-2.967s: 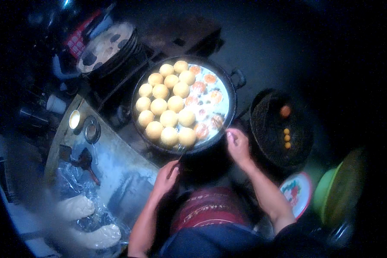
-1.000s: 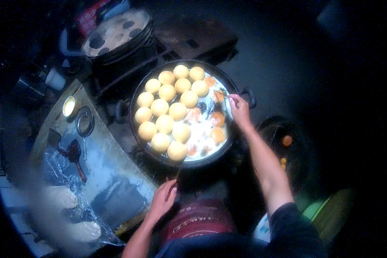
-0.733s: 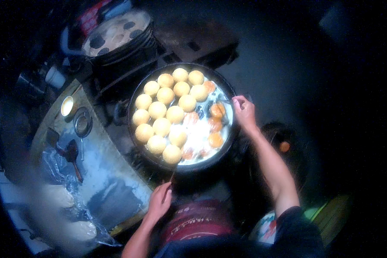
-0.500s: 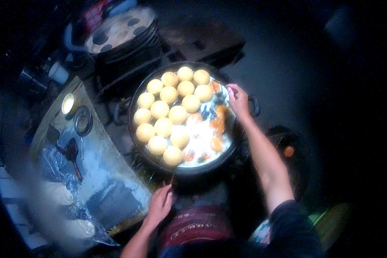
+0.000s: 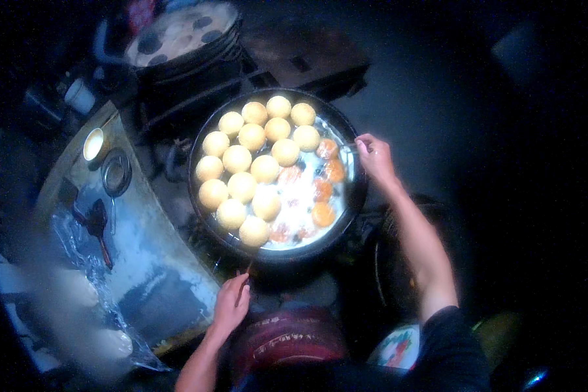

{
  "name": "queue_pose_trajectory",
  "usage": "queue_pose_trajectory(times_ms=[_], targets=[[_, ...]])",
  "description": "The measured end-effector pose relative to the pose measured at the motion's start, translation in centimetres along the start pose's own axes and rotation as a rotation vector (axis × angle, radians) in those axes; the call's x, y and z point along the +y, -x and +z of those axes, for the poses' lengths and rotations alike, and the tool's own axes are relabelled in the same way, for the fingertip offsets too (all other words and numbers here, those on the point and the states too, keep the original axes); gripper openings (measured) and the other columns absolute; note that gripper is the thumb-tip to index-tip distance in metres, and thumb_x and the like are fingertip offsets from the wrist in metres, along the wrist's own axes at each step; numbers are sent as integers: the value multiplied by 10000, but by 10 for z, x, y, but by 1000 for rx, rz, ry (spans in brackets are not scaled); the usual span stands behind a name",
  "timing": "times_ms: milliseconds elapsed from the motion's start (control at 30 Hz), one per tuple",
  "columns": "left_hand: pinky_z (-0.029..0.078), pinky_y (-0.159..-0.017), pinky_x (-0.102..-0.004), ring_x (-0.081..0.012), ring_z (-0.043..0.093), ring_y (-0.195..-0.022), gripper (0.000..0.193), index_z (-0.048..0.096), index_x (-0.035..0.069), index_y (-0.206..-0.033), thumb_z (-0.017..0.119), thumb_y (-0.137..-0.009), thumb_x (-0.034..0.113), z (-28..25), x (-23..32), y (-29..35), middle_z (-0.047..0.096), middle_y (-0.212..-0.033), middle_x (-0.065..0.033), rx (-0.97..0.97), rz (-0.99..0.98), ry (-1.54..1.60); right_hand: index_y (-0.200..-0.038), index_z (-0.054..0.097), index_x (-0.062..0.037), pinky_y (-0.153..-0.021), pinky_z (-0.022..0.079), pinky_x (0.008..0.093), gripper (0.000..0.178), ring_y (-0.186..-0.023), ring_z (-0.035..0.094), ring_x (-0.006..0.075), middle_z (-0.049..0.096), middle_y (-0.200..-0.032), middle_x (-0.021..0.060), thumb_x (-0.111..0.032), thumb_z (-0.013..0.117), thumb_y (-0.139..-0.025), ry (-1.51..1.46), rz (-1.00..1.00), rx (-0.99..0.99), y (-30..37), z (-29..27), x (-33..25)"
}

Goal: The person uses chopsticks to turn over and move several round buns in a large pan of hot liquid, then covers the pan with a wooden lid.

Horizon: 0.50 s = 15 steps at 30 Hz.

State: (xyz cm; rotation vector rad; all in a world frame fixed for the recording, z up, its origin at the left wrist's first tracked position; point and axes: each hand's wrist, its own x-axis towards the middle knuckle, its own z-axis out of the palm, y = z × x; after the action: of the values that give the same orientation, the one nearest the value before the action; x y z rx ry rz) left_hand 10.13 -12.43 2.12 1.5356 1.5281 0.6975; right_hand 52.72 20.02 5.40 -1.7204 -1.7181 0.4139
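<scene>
A wide, dark round pan (image 5: 209, 240) holds several pale golden balls (image 5: 236, 159) over its left and middle part. On its right side, orange-brown round pieces (image 5: 323, 214) sit in bright, foamy liquid (image 5: 300, 209). My left hand (image 5: 232, 302), below the pan's near rim, is closed round a thin brown stick (image 5: 249, 264) that points up toward the rim. My right hand (image 5: 375, 158) is at the right rim with its fingers pinched together. Something thin seems to run from those fingers over the rim, too blurred to name.
A blue-grey worktop (image 5: 157, 261) at left bears a round strainer (image 5: 115, 173), a dark spatula (image 5: 98, 222), a pale bowl (image 5: 93, 144) and clear plastic wrap (image 5: 114, 313). A round stove-like drum (image 5: 189, 32) stands behind. Near me is a dark red container (image 5: 287, 336).
My right hand has drawn slightly outward from over the pan's right rim, and more of the orange-brown pieces show. The view has shifted a little. My left hand keeps its grip.
</scene>
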Motion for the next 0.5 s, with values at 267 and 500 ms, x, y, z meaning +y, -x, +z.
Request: queue_pose_trajectory(times_ms=[267,500], targets=[[568,-1002,-439,-375,741,-1125,317,688,-11,-1330,643,-1051,132,-12,-4,-4,771,-1194,-217,-60,32,-4,-1189,761,-9,-845,626,353,189,-962,758,212,784,-1138,138,-142,685,-1078,-287,19,-168,72,24,-39],[565,-984,-450,-412,729,-1109,314,691,-28,-1307,645,-1044,138,-18,-9,-4,757,-1194,-242,-78,22,88,-1222,753,-13,-816,604,338,202,-929,755,206,774,-1080,131,-144,693,-1080,-332,-23,-221,113,61,-47]])
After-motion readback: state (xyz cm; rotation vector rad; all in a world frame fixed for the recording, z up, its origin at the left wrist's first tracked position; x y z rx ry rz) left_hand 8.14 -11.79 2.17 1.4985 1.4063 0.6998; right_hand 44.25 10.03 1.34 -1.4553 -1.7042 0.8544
